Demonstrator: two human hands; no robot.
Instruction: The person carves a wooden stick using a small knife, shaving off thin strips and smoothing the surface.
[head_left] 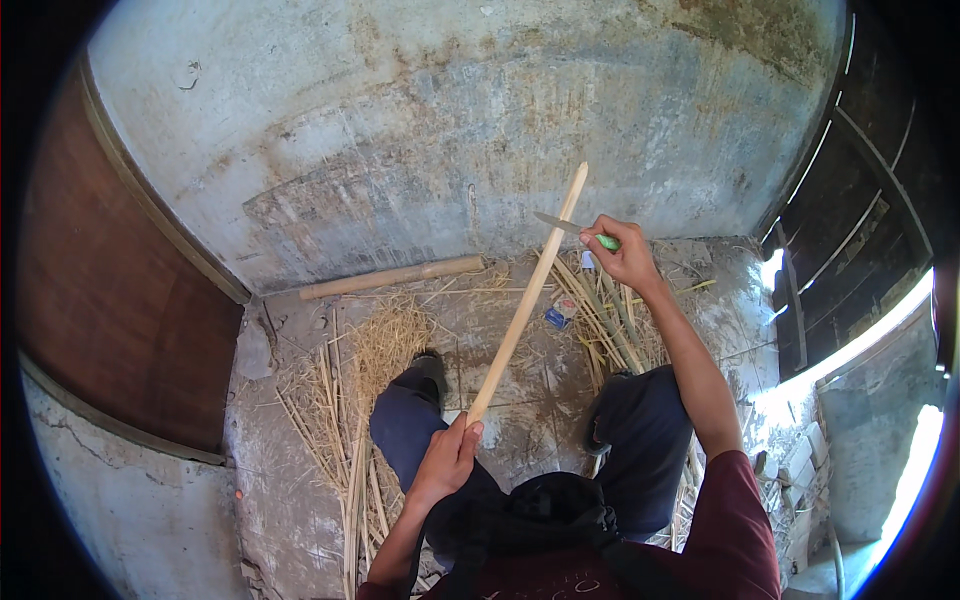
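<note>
A long pale strip that looks like split bamboo or wood [522, 312] slants up and away from my lap, its far tip pointed. My left hand [446, 462] is closed round its near end, above my left thigh. Toward the far end, my right hand [622, 252] grips a knife [560, 222] by its green handle. The blade lies across the strip a short way below the tip. Whether the edge bites into the strip I cannot tell.
Pale shavings [392, 335] heap by my left foot, with thin strips [355, 490] beside them. More strips [615, 320] lie near my right foot, next to a small blue packet [560, 314]. A thick pole [392, 278] rests along the stained wall [480, 130]. Dark slatted boards [860, 220] stand at right.
</note>
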